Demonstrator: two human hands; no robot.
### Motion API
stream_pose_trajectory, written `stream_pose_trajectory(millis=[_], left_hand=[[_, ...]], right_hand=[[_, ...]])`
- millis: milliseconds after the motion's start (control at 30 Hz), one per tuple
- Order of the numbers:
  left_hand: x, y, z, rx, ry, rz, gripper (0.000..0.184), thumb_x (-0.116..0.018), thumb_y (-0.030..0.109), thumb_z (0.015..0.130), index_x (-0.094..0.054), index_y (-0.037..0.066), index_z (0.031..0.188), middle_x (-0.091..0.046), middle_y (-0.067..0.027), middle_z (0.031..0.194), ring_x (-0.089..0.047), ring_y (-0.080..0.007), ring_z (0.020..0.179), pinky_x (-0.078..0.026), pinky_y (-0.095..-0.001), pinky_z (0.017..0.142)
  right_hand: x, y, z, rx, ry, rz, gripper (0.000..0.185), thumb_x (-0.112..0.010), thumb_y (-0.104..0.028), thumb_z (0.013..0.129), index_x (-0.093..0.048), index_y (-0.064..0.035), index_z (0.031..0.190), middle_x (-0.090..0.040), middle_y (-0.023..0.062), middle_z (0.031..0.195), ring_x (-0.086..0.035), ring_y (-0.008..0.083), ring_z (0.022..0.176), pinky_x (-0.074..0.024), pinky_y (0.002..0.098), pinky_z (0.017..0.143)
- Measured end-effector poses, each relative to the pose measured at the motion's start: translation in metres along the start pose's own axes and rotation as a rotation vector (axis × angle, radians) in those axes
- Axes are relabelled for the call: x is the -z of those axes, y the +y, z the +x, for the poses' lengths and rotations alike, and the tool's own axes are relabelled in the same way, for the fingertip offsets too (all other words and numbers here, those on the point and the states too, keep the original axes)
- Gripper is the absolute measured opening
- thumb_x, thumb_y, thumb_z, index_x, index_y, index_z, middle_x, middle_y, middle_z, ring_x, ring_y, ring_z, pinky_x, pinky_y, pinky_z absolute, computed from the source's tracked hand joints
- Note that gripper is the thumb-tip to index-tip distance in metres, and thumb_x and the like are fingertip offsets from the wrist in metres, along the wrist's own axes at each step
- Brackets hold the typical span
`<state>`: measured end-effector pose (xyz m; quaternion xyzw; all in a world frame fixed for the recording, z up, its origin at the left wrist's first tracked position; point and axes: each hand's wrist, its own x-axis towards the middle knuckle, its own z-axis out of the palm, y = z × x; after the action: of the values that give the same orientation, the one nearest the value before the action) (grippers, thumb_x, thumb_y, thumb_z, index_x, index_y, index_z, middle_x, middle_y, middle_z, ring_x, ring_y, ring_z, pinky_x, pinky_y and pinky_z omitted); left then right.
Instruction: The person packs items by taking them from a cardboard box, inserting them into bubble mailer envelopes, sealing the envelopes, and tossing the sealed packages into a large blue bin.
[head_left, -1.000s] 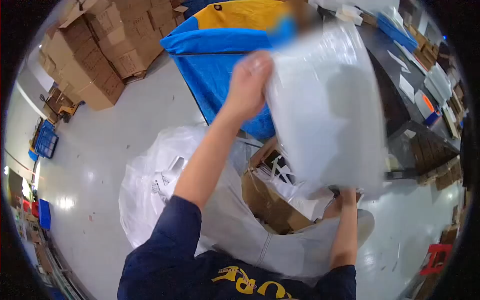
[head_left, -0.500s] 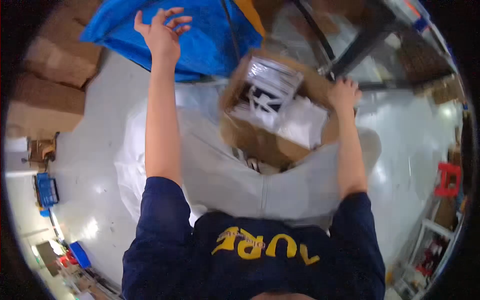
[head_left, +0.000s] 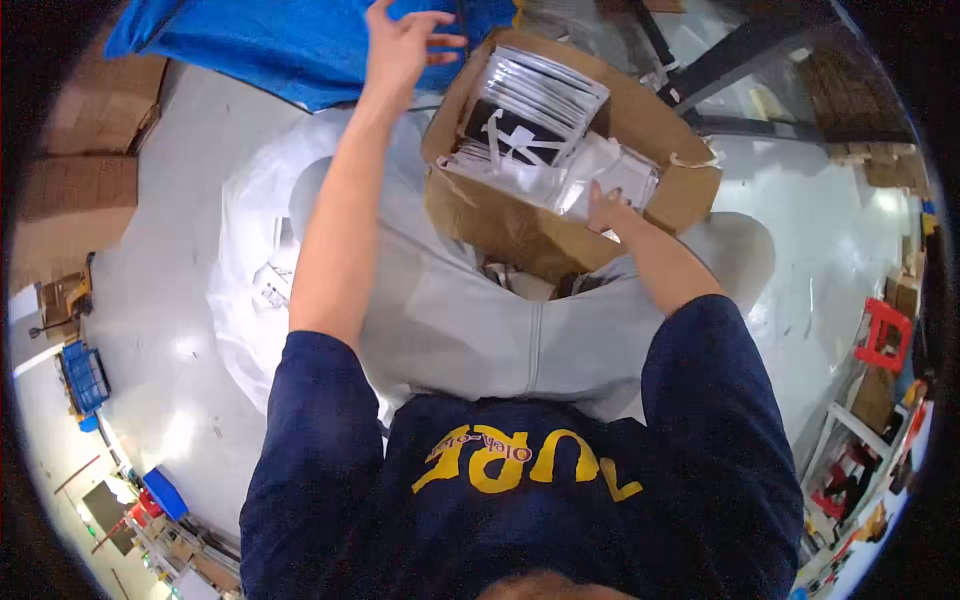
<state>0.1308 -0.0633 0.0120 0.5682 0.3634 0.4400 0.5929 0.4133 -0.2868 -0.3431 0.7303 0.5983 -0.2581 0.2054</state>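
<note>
An opened cardboard box (head_left: 490,225) stands in front of me, between my legs. Inside it is a row of flat packets (head_left: 545,85) in shiny clear plastic, and a black piece with white strips (head_left: 520,140). My right hand (head_left: 608,208) has reached over the box's near right side. Its fingers, partly spread, lie against a white plastic-wrapped packet (head_left: 600,170); no firm hold is visible. Beyond the box's left corner, my left hand (head_left: 405,45) is raised with fingers apart and nothing in it, over a blue sheet-like bag (head_left: 270,45).
Large cardboard boxes (head_left: 80,200) stand on the left. A dark metal frame (head_left: 745,60) rises behind the box on the right. White plastic sheeting (head_left: 245,240) lies on the floor to my left. A red stool-like object (head_left: 885,335) is at far right.
My right hand has moved from the box's right rim into the box, onto a packet. My left hand has shifted right, nearer the box. The box now appears slightly higher in view.
</note>
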Motion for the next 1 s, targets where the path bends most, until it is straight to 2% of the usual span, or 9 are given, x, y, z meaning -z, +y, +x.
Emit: stream_pose_trajectory(millis=[67,333,467,567,633,733,900,967,1000], left_hand=[[-0.007,-0.005,0.001,0.038,-0.018,0.017,0.075,-0.064,0.021,0.095,-0.012,0.009,0.148,-0.060,-0.0229,0.118,-0.067,-0.0314,0.087,-0.057,-0.0359,0.072],[-0.037,-0.023,0.010,0.137,-0.181,0.074,0.077,-0.065,0.024,0.094,-0.013,0.008,0.149,-0.059,-0.0233,0.118,-0.067,-0.0322,0.087,-0.057,-0.0366,0.073],[-0.036,-0.029,0.004,0.210,-0.238,0.108,0.079,-0.066,0.026,0.093,-0.013,0.008,0.149,-0.059,-0.0235,0.118,-0.066,-0.0327,0.087,-0.057,-0.0370,0.073],[-0.028,-0.031,0.000,0.255,-0.275,0.133,0.080,-0.066,0.027,0.093,-0.013,0.008,0.150,-0.059,-0.0237,0.118,-0.066,-0.0330,0.087,-0.057,-0.0373,0.073],[-0.025,-0.038,0.010,0.277,-0.317,0.149,0.080,-0.067,0.028,0.093,-0.013,0.008,0.150,-0.059,-0.0238,0.118,-0.066,-0.0332,0.087,-0.057,-0.0375,0.073],[-0.016,-0.046,0.026,0.323,-0.403,0.177,0.081,-0.067,0.029,0.093,-0.014,0.008,0.150,-0.059,-0.0240,0.118,-0.066,-0.0335,0.087,-0.057,-0.0378,0.073],[-0.016,-0.051,0.020,0.391,-0.515,0.216,0.083,-0.068,0.032,0.092,-0.014,0.008,0.151,-0.059,-0.0243,0.118,-0.066,-0.0340,0.087,-0.057,-0.0382,0.073],[-0.019,-0.088,0.019,-0.007,-0.606,0.618,0.087,-0.065,0.050,0.090,-0.022,0.006,0.152,-0.061,-0.0242,0.120,-0.066,-0.0326,0.088,-0.056,-0.0387,0.073],[-0.015,-0.133,0.028,-0.002,-0.598,0.617,0.087,-0.065,0.050,0.090,-0.022,0.006,0.152,-0.061,-0.0242,0.120,-0.066,-0.0326,0.088,-0.056,-0.0387,0.073]], right_hand=[[0.023,-0.030,-0.048,-0.229,0.332,-0.262,0.051,-0.072,-0.031,0.079,-0.060,-0.0035,0.120,-0.068,0.0118,0.114,-0.066,0.0306,0.100,-0.0468,0.0583,0.088],[0.119,-0.011,-0.056,-0.009,-0.001,-0.009,0.045,-0.059,-0.015,0.083,-0.058,-0.0027,0.126,-0.066,0.0186,0.116,-0.066,0.0352,0.095,-0.0529,0.0506,0.079],[0.195,-0.013,-0.065,0.213,0.443,0.301,0.040,-0.059,-0.016,0.085,-0.061,-0.0056,0.123,-0.067,0.0144,0.115,-0.064,0.0338,0.092,-0.0521,0.0456,0.080],[0.247,-0.059,-0.104,0.387,0.776,0.543,0.036,-0.059,-0.017,0.087,-0.063,-0.0077,0.121,-0.067,0.0112,0.115,-0.063,0.0328,0.091,-0.0515,0.0418,0.080],[0.272,-0.097,-0.141,0.662,0.842,0.518,0.036,-0.062,-0.011,0.086,-0.063,-0.0100,0.122,-0.067,0.0080,0.115,-0.063,0.0302,0.093,-0.0509,0.0385,0.081],[0.254,-0.102,-0.106,0.809,0.795,0.703,0.041,-0.064,-0.006,0.084,-0.062,-0.0118,0.125,-0.067,0.0059,0.112,-0.062,0.0278,0.095,-0.0503,0.0347,0.081],[0.231,-0.115,-0.078,0.824,0.863,0.543,0.041,-0.065,-0.007,0.083,-0.062,-0.0114,0.124,-0.066,0.0049,0.112,-0.061,0.0263,0.096,-0.0495,0.0340,0.084],[0.211,-0.122,-0.068,0.814,0.819,0.560,0.041,-0.064,-0.007,0.083,-0.062,-0.0112,0.124,-0.066,0.0049,0.112,-0.060,0.0261,0.097,-0.0493,0.0345,0.085],[0.203,-0.124,-0.064,0.797,0.791,0.571,0.040,-0.064,-0.006,0.083,-0.063,-0.0110,0.124,-0.066,0.0050,0.112,-0.060,0.0259,0.097,-0.0491,0.0349,0.086]])
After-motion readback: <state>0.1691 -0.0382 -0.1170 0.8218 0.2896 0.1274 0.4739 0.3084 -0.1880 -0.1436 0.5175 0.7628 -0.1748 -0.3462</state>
